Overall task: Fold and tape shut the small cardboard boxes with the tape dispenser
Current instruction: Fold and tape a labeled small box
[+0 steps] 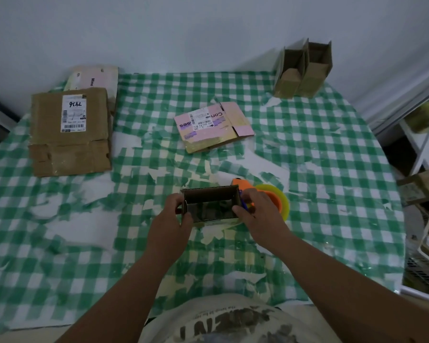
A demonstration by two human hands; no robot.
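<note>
Cardboard box point(212, 204) in both hands' grip

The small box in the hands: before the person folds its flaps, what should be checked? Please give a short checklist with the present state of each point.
1. Left hand grips the left wall of the small box: ok.
2. Right hand grips its right wall: ok.
3. Box opened into a rectangle, opening upward: ok.
4. Top flaps folded shut: not ok, the opening is still open.
5. Tape dispenser near, just behind the right hand: ok.
6. Bottom of the box taped: cannot tell, it is hidden.
</note>
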